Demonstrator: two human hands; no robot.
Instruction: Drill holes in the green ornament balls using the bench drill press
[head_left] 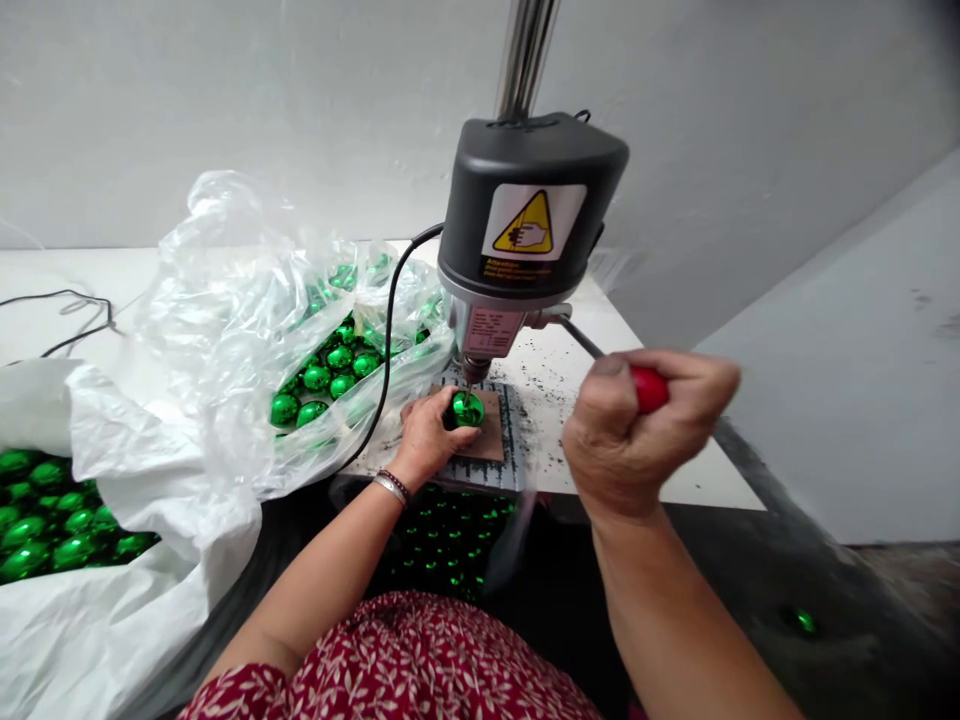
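A black and grey drill press [536, 215] stands on the white table, its chuck and bit pointing down. Under the bit, my left hand [433, 432] grips a shiny green ball [469, 409] between thumb and fingers. The bit meets the top of the ball; whether it has gone in is too small to tell. Beneath the ball lies a brown board [491, 440] on the grey slotted base [510, 465]. My right hand [637, 425] is wrapped round the red knob [649, 389] of the drill's lever, to the right of the drill.
A clear plastic bag [225, 300] of green balls lies left of the drill. More balls [56, 510] sit in a white sack [157, 500] at the far left. Dark shavings dot the table [697, 480]. Several balls show below the table edge, and one [805, 622] on the floor.
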